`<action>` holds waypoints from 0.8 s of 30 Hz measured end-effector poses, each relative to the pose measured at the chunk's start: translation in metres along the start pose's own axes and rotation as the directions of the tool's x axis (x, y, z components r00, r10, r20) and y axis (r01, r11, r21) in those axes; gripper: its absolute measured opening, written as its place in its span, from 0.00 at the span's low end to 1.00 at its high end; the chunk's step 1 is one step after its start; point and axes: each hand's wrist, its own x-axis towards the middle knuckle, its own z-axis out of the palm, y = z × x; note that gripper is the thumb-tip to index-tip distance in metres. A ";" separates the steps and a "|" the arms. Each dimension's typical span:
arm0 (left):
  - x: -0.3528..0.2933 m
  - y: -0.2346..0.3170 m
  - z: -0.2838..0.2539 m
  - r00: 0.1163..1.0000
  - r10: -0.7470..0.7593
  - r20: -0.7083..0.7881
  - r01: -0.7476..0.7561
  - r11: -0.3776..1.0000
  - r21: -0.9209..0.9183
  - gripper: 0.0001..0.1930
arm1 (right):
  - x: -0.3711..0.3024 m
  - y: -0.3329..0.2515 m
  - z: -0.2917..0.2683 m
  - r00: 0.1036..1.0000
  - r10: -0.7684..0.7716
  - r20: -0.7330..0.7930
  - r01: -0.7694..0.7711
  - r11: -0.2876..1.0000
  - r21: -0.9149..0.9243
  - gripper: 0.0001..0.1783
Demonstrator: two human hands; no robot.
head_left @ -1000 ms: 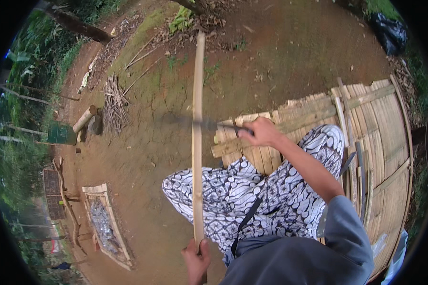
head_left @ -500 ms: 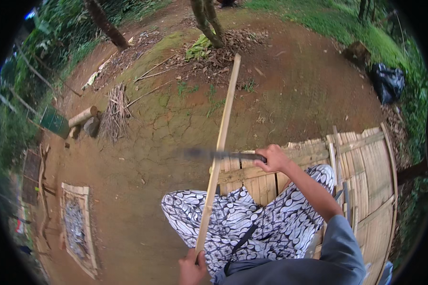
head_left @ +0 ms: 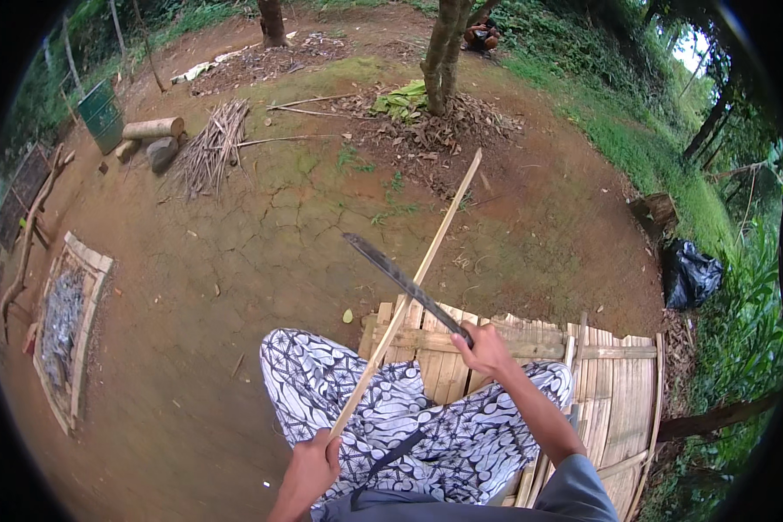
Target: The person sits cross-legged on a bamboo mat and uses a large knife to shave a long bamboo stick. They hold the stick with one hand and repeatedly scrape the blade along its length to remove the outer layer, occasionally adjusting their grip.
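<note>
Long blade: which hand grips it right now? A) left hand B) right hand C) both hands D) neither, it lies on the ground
B: the right hand is closed on the handle of the long blade, which crosses in front of the bamboo strip, while the left hand grips that strip at its near end.

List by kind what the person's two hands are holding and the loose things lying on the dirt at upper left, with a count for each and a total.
Bamboo strip, in the left hand: 1
Long knife, in the right hand: 1
Cut log: 1
Rock: 1
Bundle of thin sticks: 1
Total: 5
</note>
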 end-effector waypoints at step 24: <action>-0.010 -0.014 0.005 1.000 -0.015 0.014 0.016 0.994 -0.109 0.07 | 0.021 0.013 -0.009 0.988 0.133 -0.079 -0.140 0.987 -0.081 0.19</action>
